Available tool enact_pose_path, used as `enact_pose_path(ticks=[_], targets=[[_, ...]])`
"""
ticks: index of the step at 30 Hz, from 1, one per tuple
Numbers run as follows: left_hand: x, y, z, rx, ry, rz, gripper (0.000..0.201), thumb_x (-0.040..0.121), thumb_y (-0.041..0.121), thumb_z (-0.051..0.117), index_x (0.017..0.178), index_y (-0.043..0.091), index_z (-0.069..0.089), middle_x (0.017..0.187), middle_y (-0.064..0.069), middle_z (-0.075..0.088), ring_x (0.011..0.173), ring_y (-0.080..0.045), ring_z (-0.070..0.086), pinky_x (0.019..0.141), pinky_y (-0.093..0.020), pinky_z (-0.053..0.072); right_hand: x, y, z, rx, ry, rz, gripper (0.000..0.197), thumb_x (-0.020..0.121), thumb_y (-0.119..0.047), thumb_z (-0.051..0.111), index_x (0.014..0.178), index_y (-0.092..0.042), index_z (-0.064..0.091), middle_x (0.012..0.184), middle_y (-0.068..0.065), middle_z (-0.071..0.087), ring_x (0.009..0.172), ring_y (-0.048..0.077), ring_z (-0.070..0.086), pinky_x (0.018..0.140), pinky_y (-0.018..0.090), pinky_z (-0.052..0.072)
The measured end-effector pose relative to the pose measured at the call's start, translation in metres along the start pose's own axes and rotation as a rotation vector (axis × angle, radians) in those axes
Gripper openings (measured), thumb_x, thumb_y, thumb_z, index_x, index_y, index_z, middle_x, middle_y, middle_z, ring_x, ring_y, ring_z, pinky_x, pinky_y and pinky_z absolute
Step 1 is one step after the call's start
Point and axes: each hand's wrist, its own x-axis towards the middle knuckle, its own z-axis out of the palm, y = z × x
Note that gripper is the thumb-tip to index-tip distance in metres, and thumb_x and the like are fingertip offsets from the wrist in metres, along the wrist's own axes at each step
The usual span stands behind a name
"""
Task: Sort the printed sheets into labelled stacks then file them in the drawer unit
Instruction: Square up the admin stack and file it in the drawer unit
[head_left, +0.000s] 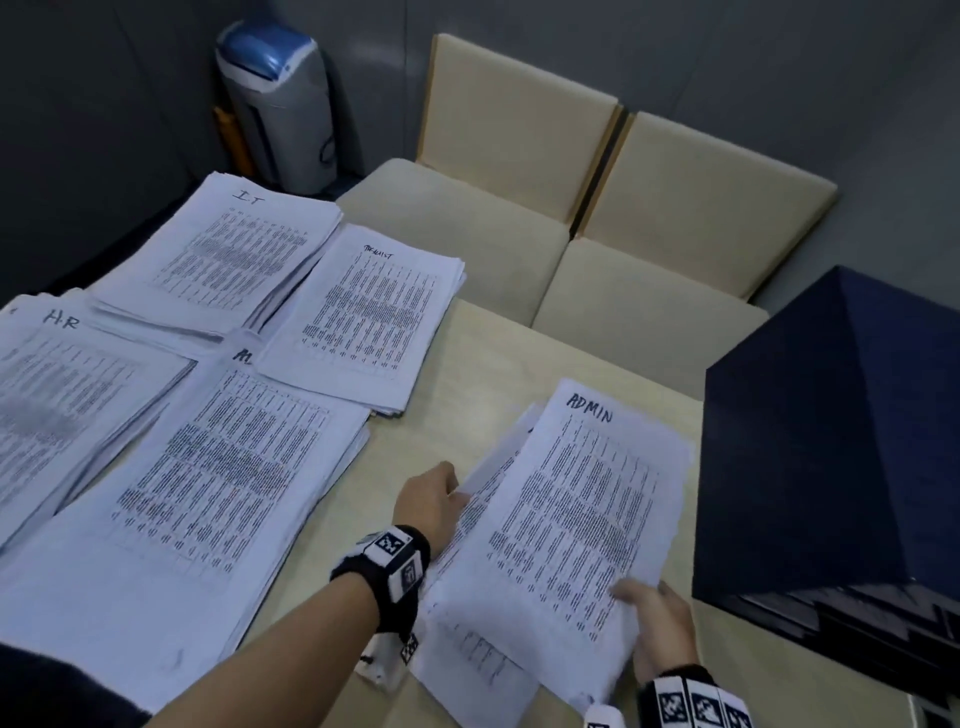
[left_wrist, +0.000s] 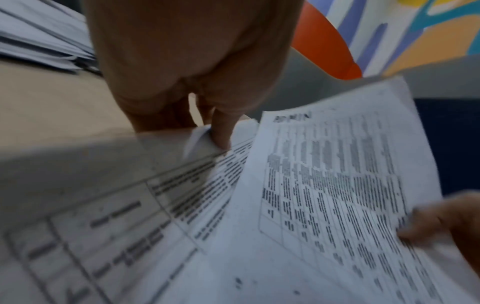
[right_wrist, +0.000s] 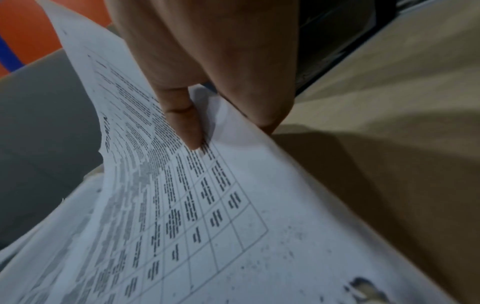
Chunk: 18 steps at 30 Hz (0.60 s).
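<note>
A bundle of printed sheets headed ADMIN (head_left: 582, 514) is lifted off the table near its front right. My right hand (head_left: 657, 621) pinches the bundle's near right corner, thumb on top (right_wrist: 187, 127). My left hand (head_left: 434, 501) grips the left edge of the lower sheets (left_wrist: 202, 142), which fan out under the top page (left_wrist: 337, 185). On the left lie further stacks marked IT (head_left: 228, 244), HR (head_left: 67, 395), a partly covered one (head_left: 208, 478) and one with an unreadable heading (head_left: 369, 317). The dark blue drawer unit (head_left: 841, 467) stands at the right.
Two beige padded chairs (head_left: 519, 171) stand behind the table. A grey and blue bin (head_left: 280, 104) is in the far corner. Bare tabletop (head_left: 467, 415) shows between the stacks and the drawer unit. A small white object (head_left: 376, 662) lies under my left wrist.
</note>
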Motion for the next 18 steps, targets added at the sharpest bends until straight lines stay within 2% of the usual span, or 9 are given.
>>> enact_pose_path(ticks=[3,6,8,9,10,11,14,16,18], targets=[[-0.01,0.002,-0.005,-0.356,0.064,-0.077,0.032,0.089,0.011,0.07,0.074,0.015,0.042,0.065,-0.004,0.045,0.054,-0.018,0.039,0.05,-0.027,0.033,-0.002,0.004,-0.005,0.124,-0.063,0.065,0.027,0.082,0.015,0.059,0.108,0.008,0.065,0.102,0.028,0.071,0.094,0.045,0.068,0.087,0.053,0.054],[-0.02,0.005,-0.012,-0.645,0.076,-0.142,0.034,0.078,-0.002,0.077,0.079,0.012,0.046,0.064,-0.002,0.049,0.052,-0.017,0.044,0.05,-0.025,0.04,-0.002,0.008,-0.006,0.166,-0.11,0.074,0.034,0.083,0.012,0.065,0.117,0.006,0.063,0.114,0.03,0.07,0.104,0.048,0.068,0.095,0.06,0.052],[-0.022,0.006,-0.017,-0.776,0.018,-0.157,0.035,0.072,-0.004,0.082,0.091,0.004,0.053,0.079,-0.006,0.067,0.064,-0.024,0.064,0.066,-0.032,0.055,-0.004,0.008,-0.005,0.208,-0.164,0.043,0.032,0.089,0.004,0.067,0.12,-0.004,0.066,0.114,0.02,0.074,0.105,0.041,0.07,0.098,0.056,0.052],[-0.023,0.005,-0.019,-0.81,-0.026,-0.147,0.04,0.069,-0.003,0.084,0.1,0.002,0.058,0.09,-0.009,0.073,0.076,-0.028,0.071,0.077,-0.04,0.059,-0.004,0.007,-0.005,0.213,-0.192,0.026,0.029,0.092,0.001,0.067,0.119,-0.008,0.067,0.113,0.016,0.075,0.105,0.038,0.07,0.099,0.055,0.051],[-0.024,0.006,-0.021,-0.816,-0.07,-0.129,0.046,0.069,0.0,0.085,0.108,0.004,0.063,0.096,-0.01,0.076,0.084,-0.028,0.074,0.083,-0.045,0.059,-0.005,0.004,-0.004,0.206,-0.212,0.019,0.027,0.093,-0.001,0.066,0.118,-0.011,0.068,0.113,0.014,0.075,0.105,0.037,0.07,0.099,0.055,0.051],[-0.025,0.007,-0.022,-0.797,-0.096,-0.1,0.046,0.071,0.005,0.086,0.112,0.007,0.066,0.097,-0.008,0.077,0.087,-0.026,0.075,0.083,-0.044,0.059,-0.007,0.001,-0.002,0.193,-0.233,0.02,0.027,0.093,-0.001,0.067,0.118,-0.01,0.068,0.112,0.014,0.076,0.104,0.037,0.071,0.099,0.056,0.052],[-0.028,0.009,-0.026,-0.727,-0.105,-0.06,0.024,0.087,0.026,0.076,0.108,0.015,0.07,0.091,0.0,0.078,0.077,-0.015,0.075,0.065,-0.027,0.056,-0.007,-0.005,-0.002,0.146,-0.258,0.014,0.028,0.089,0.004,0.069,0.116,-0.002,0.068,0.108,0.018,0.076,0.099,0.037,0.073,0.088,0.049,0.057],[-0.026,0.007,-0.028,-0.628,-0.066,-0.072,0.024,0.099,0.033,0.058,0.099,0.012,0.07,0.072,0.009,0.07,0.054,-0.006,0.064,0.052,-0.02,0.045,-0.004,-0.005,-0.004,0.127,-0.226,0.03,0.031,0.085,0.005,0.073,0.115,0.001,0.067,0.107,0.02,0.076,0.097,0.037,0.073,0.086,0.047,0.057],[-0.021,0.0,-0.026,-0.554,-0.01,-0.086,0.031,0.102,0.031,0.051,0.078,0.017,0.065,0.047,0.014,0.053,0.041,-0.002,0.045,0.049,-0.021,0.035,0.001,-0.001,-0.006,0.093,-0.209,0.044,0.031,0.084,0.005,0.073,0.114,0.004,0.068,0.106,0.021,0.076,0.098,0.038,0.073,0.091,0.05,0.056]])
